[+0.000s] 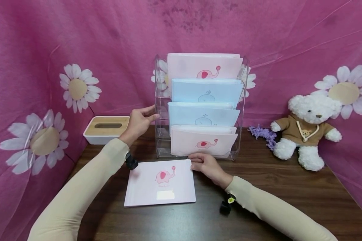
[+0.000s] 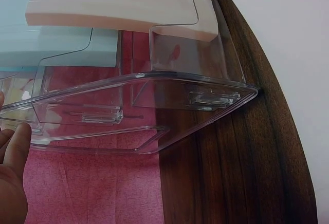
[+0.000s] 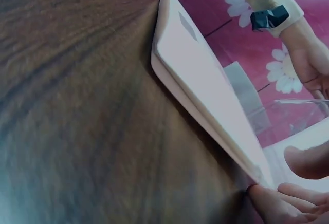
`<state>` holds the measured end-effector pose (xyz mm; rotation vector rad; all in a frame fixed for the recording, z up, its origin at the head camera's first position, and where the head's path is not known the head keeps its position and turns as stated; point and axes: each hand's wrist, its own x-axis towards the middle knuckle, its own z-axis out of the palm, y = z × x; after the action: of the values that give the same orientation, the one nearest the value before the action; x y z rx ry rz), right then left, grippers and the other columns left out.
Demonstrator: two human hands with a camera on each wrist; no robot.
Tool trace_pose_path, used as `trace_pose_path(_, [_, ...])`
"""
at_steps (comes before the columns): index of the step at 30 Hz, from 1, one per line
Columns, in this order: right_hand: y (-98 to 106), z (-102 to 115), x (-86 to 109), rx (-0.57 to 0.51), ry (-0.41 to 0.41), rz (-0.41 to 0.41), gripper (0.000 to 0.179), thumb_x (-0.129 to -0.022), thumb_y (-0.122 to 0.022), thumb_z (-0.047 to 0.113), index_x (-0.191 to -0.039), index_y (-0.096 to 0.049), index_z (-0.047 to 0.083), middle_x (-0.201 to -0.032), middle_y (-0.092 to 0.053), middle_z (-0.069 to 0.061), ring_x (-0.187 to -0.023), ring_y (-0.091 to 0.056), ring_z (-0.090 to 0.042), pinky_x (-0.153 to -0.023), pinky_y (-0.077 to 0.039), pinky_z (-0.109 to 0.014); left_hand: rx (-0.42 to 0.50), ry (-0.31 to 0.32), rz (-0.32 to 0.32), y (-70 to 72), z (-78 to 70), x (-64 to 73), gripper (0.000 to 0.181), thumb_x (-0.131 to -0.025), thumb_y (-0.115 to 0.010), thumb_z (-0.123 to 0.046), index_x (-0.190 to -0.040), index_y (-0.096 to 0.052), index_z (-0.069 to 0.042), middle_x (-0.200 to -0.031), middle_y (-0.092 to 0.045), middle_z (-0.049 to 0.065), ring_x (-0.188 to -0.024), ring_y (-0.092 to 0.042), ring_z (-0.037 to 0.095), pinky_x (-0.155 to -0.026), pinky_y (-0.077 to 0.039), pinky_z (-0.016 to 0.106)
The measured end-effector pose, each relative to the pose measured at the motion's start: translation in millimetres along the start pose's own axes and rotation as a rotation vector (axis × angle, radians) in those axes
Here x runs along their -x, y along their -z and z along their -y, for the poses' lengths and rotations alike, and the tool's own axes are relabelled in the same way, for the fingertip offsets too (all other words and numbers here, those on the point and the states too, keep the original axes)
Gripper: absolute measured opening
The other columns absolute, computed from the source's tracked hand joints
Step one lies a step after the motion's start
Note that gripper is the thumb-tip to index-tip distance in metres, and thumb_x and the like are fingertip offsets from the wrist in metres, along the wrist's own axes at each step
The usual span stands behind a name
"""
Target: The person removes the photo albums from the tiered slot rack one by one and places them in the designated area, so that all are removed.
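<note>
A clear plastic tiered rack (image 1: 158, 147) stands upright at the back, holding pink and blue notebooks in its tiers. My left hand (image 1: 138, 122) is at the rack's left side, thumb and fingers touching its edge; in the left wrist view the thumb (image 2: 18, 149) overlaps the side panel. A pink notebook (image 1: 144, 180) with an elephant on its cover lies flat in front of the rack. My right hand (image 1: 209, 167) is at its far right corner, fingers close to the rack's front edge. In the right wrist view, a fingertip (image 3: 259, 196) is right at the notebook's corner.
A white tissue box (image 1: 99, 139) with a wooden lid stands left of the rack. To the right sit a white teddy bear (image 1: 313, 115) in a brown hoodie and a purple flower sprig (image 1: 263, 134). A pink floral curtain (image 1: 123, 40) hangs behind the dark wooden table (image 1: 274, 177).
</note>
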<state>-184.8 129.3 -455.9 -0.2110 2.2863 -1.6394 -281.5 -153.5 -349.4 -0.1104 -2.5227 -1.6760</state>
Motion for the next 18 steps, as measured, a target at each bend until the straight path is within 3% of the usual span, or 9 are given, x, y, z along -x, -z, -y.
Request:
trace_pose_path(5, [12,9,5.1,0.046,0.102,0.082,0.047,-0.091,-0.067,0.0,-0.136,-0.058,-0.008,-0.138,-0.063,-0.026,-0.128,-0.062,-0.038,-0.105,-0.056,-0.038,0.004,0.006,0.001,-0.3,-0.9,-0.4,0.052,-0.092,-0.077,-0.019,-0.141,-0.06,-0.013,-0.138,-0.064,0.01,-0.132,-0.059,0.017,-0.103,-0.055,0.033])
trace_pose_path(10, [26,28,8.6,0.133,0.205,0.168,0.049,-0.092,-0.066,-0.002,-0.139,-0.055,-0.008,-0.139,-0.061,-0.028,-0.13,-0.06,-0.041,-0.108,-0.053,-0.042,-0.005,0.008,0.002,-0.2,-1.2,0.1,0.052,-0.092,-0.077,-0.019,-0.141,-0.06,-0.013,-0.138,-0.064,0.009,-0.133,-0.058,0.017,-0.106,-0.054,0.034])
trace_pose_path(18, [48,73,19.9,0.056,0.318,0.141,0.04,-0.093,-0.068,0.002,-0.133,-0.062,-0.003,-0.127,-0.068,-0.026,-0.116,-0.069,-0.035,-0.095,-0.06,-0.025,0.001,0.006,0.009,0.1,-3.1,0.8,0.052,-0.092,-0.076,-0.018,-0.141,-0.059,-0.013,-0.138,-0.064,0.009,-0.133,-0.059,0.017,-0.105,-0.055,0.035])
